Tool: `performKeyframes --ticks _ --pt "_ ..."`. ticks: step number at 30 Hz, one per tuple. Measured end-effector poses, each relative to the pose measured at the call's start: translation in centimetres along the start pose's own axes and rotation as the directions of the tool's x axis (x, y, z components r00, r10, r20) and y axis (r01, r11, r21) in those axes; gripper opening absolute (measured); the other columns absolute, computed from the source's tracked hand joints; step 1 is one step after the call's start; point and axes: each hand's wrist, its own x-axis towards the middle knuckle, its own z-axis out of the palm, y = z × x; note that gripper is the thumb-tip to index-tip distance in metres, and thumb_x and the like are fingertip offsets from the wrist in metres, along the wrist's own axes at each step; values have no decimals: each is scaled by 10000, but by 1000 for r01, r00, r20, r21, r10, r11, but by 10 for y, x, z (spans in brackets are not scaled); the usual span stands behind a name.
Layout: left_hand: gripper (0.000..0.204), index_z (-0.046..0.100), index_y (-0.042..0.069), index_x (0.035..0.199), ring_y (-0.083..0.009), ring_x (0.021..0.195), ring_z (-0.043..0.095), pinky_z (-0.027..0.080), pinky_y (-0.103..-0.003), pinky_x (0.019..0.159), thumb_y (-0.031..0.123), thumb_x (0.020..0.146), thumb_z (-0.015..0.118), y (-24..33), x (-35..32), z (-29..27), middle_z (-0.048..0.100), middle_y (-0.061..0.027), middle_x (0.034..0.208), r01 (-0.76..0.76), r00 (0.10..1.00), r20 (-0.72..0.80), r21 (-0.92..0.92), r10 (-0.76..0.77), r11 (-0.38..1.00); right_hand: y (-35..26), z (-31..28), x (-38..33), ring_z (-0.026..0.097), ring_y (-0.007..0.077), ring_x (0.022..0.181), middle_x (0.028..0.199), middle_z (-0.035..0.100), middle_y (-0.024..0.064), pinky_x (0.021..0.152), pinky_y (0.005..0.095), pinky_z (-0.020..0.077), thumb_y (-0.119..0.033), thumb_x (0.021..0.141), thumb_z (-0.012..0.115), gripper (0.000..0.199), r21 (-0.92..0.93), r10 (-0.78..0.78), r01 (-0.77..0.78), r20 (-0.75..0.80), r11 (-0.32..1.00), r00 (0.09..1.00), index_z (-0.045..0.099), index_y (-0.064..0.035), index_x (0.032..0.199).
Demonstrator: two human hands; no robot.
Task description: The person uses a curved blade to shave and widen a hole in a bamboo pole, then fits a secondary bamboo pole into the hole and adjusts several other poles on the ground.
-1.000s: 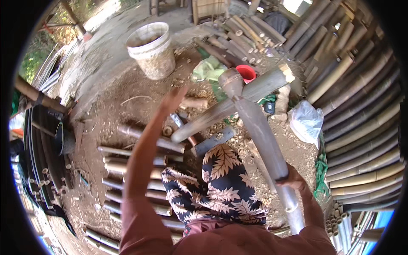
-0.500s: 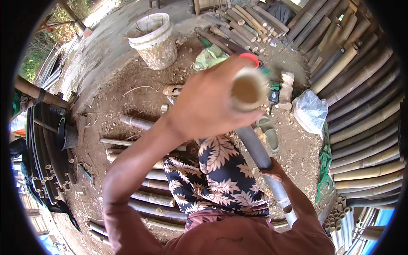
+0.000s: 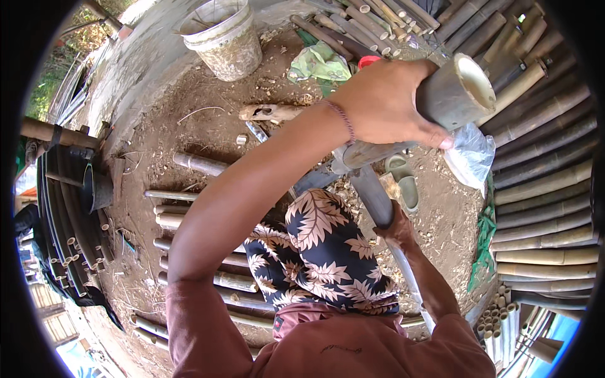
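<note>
My left hand (image 3: pixel 394 104), a braided cord at its wrist, reaches across to the right and is closed around a grey bamboo tube (image 3: pixel 450 94). The tube's pale open end faces right, while my hand covers much of its middle. Lower down, my right hand (image 3: pixel 397 230) wraps around a dark grey bamboo pole (image 3: pixel 372 192) slanting beside my leg toward my right side. A jointed bamboo length (image 3: pixel 372 153) shows under my left hand, crossing the pole's upper end. Whether these pieces are joined, I cannot tell.
Long bamboo poles (image 3: pixel 542 255) are stacked at right. Cut bamboo lengths (image 3: pixel 236 280) lie on the ground left of my legs. A dirty white bucket (image 3: pixel 227 47) stands far left. Green sandals (image 3: pixel 403 179), a plastic bag (image 3: pixel 471 154) and a red round object (image 3: pixel 368 62) lie ahead.
My left hand has swung right with the bamboo tube, whose open end has turned from facing me to facing right. My right hand has shifted slightly up and left with the pole.
</note>
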Motion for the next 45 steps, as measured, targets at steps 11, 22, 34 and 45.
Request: performKeyframes --ticks 11,22,34,45 --pt "895 547 -74 1127 -374 924 663 512 -405 865 509 537 885 5 -8 16 661 -254 963 -117 993 -66 -361 100 925 6 7 -11 615 429 1031 1190 589 248 877 485 516 -300 639 780 896 -111 28 -34 -53 993 998 333 -98 1389" --pt "550 640 131 1202 -338 1097 611 475 -423 958 558 931 425 -148 -52 24 635 -179 1185 346 920 -199 14 -337 938 -33 -29 -21 685 379 822 1042 624 292 706 460 595 -253 631 790 869 -39 -143 140 -92 989 985 354 -48 1354" --pt "236 666 75 873 -363 801 666 541 -436 787 294 826 592 -228 -73 115 674 -199 884 386 908 -115 -151 -404 910 -28 -22 -18 695 364 817 1017 659 249 694 433 605 -244 585 837 910 38 -86 89 -65 995 994 376 -27 1340" --pt "203 707 106 843 -273 712 655 539 -416 682 265 740 636 -306 -97 170 680 -126 825 385 887 -207 -162 -413 909 20 25 -4 526 406 1184 1297 517 262 957 480 449 -316 608 856 1008 127 166 -180 109 975 980 319 -48 1418"
